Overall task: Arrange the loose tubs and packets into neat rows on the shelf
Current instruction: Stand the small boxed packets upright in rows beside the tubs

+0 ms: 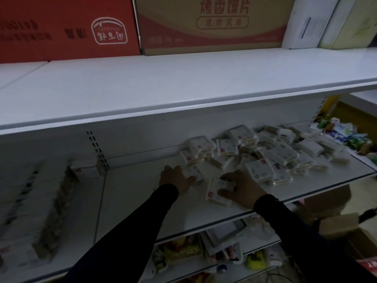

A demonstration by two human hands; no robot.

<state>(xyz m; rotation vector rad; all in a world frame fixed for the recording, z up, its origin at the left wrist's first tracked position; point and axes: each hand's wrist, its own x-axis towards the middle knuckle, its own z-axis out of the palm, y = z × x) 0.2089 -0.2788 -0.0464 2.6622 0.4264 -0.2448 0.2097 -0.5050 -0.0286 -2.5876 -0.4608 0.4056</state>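
Here, right hand (242,188) grips a white packet (217,190) on the shelf (132,193), thumb under it. Left hand (177,178) lies flat, fingers on another packet (193,174). Loose pile (271,152) behind; left rows blurred.

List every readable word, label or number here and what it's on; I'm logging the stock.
"烤香馍片": large red characters on the tan cardboard box on the top shelf.
Smaller line in the outline beneath: too blurred.
Red cardboard box: upside-down white logo and print, unreadable.
White packets with red tags: too small.
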